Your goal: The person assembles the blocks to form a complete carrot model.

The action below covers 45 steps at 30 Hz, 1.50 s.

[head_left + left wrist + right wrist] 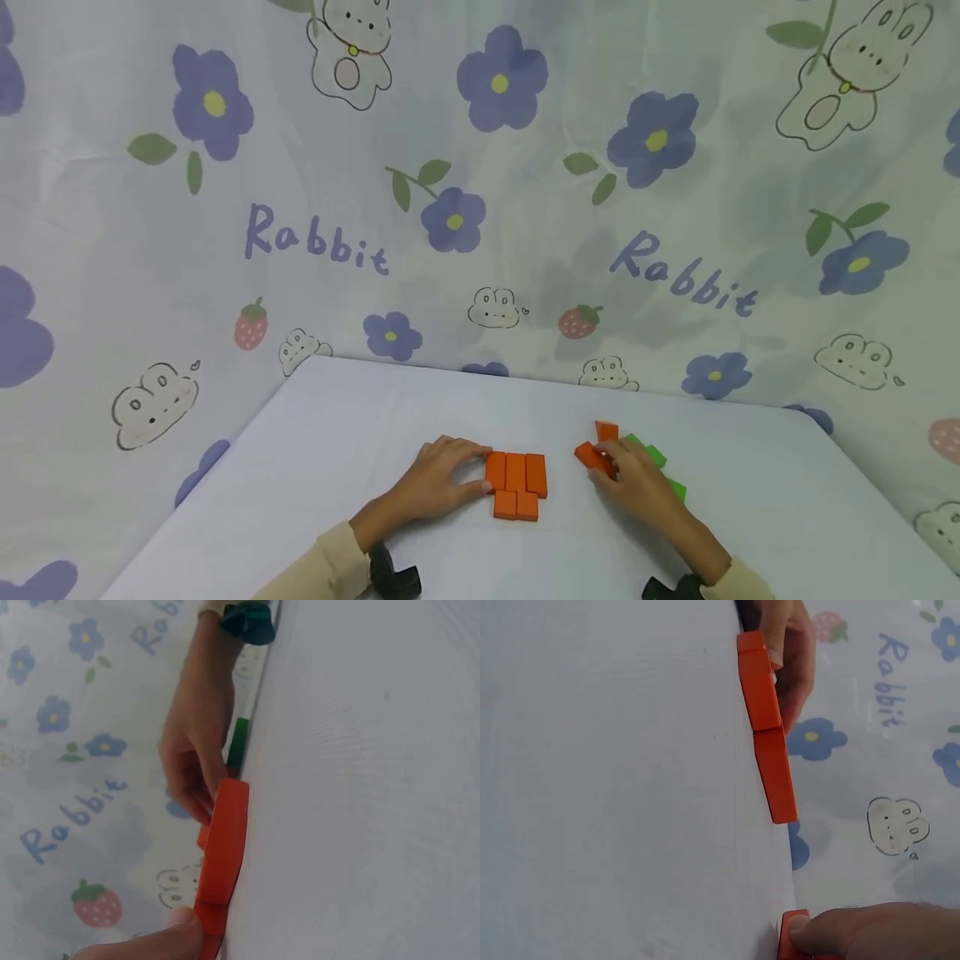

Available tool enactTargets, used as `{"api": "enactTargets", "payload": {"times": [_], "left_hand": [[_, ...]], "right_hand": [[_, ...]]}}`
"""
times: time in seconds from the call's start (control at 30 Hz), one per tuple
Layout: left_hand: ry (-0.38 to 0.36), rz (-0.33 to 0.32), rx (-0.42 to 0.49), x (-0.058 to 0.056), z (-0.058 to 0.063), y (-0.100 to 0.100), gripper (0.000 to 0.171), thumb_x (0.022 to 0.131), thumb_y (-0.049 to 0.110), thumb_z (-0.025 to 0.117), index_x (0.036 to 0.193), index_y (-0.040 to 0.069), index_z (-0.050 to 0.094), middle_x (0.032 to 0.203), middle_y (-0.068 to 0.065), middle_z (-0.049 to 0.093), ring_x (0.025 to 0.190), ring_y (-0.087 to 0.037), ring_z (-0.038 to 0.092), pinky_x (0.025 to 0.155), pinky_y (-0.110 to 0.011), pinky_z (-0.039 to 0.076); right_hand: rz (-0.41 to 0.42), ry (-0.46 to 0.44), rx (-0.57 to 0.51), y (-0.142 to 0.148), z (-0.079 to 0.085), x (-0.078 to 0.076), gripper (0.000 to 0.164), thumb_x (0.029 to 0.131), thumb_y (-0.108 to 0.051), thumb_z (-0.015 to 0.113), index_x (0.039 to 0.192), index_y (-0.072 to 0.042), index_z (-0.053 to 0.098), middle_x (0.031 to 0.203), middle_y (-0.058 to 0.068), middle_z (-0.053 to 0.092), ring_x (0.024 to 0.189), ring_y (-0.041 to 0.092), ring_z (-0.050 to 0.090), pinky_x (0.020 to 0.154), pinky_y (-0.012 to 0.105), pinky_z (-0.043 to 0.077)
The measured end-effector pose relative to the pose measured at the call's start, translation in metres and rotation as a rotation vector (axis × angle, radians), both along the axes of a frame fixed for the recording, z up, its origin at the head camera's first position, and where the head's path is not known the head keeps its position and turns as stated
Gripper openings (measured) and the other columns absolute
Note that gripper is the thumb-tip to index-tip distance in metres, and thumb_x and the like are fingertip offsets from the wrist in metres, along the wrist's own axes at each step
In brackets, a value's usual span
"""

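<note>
In the head view my left hand (pixel 438 479) lies beside a flat group of orange blocks, its index finger and thumb at the two ends of the leftmost block (pixel 495 471). Three blocks stand side by side, with two shorter ones (pixel 516 505) touching them on the near side. Over to the right, my right hand (pixel 637 483) pinches another orange block (pixel 588 456). Its thumb also shows on that block (pixel 791 934) in the right wrist view. Just behind sits one more orange block (pixel 607 430). The left thumb (pixel 180 930) touches the group's side in the left wrist view.
Green blocks (pixel 657 456) lie partly hidden behind the right hand, one (pixel 677 488) close to the wrist side. Everything rests on a white table (pixel 300 467). A patterned cloth (pixel 495 183) with rabbits and flowers hangs behind its far edge.
</note>
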<state>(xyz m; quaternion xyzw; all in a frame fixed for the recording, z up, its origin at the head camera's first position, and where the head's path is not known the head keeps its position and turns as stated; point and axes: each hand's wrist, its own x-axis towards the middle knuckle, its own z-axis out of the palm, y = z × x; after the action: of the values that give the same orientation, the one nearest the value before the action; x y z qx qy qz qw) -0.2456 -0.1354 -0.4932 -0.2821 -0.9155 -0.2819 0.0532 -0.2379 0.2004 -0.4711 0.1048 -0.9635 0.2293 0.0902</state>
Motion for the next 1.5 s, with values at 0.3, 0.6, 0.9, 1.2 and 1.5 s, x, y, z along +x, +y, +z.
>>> {"api": "enactTargets", "payload": {"times": [0.3,0.6,0.9,1.2,1.5], "left_hand": [[-0.009,0.014,0.0,0.006,-0.001,-0.005,0.052,0.091,0.057,0.063,0.136,0.029,0.06,0.134,0.01,0.062,0.123,-0.017,0.052,0.097,-0.045,0.039],[-0.02,-0.001,0.013,0.009,0.0,-0.002,0.054,0.091,0.06,0.062,0.136,0.03,0.06,0.133,0.01,0.062,0.121,-0.016,0.052,0.095,-0.042,0.039],[0.023,-0.029,0.034,0.01,-0.001,-0.002,0.053,0.092,0.059,0.061,0.135,0.028,0.06,0.131,0.009,0.063,0.119,-0.015,0.053,0.093,-0.039,0.039],[0.029,-0.026,0.027,0.011,-0.004,-0.004,0.054,0.092,0.06,0.06,0.135,0.028,0.06,0.131,0.01,0.063,0.118,-0.015,0.054,0.093,-0.039,0.04],[0.013,-0.03,0.012,0.008,-0.002,-0.003,0.054,0.092,0.061,0.059,0.137,0.03,0.059,0.132,0.01,0.062,0.119,-0.014,0.053,0.094,-0.039,0.039]], "right_hand": [[-0.035,-0.043,-0.033,-0.005,-0.002,0.002,0.039,0.084,-0.018,0.08,0.12,-0.007,0.068,0.109,0.005,0.064,0.086,0.013,0.052,0.07,0.024,0.049],[-0.039,-0.027,-0.015,-0.013,0.012,0.012,0.034,0.08,-0.013,0.082,0.113,-0.01,0.072,0.107,0.001,0.066,0.088,0.012,0.054,0.076,0.028,0.054],[0.005,-0.012,-0.036,-0.019,0.025,0.024,0.03,0.081,-0.012,0.081,0.11,-0.018,0.072,0.1,-0.005,0.063,0.086,0.009,0.051,0.074,0.025,0.053],[0.127,0.033,-0.048,-0.04,0.044,0.05,0.03,0.085,-0.019,0.079,0.113,-0.022,0.07,0.098,-0.014,0.059,0.085,0.004,0.05,0.075,0.023,0.054],[0.214,0.042,-0.045,-0.055,0.056,0.061,0.032,0.087,-0.016,0.076,0.118,-0.018,0.069,0.101,-0.014,0.059,0.089,0.006,0.052,0.08,0.027,0.057]]}}
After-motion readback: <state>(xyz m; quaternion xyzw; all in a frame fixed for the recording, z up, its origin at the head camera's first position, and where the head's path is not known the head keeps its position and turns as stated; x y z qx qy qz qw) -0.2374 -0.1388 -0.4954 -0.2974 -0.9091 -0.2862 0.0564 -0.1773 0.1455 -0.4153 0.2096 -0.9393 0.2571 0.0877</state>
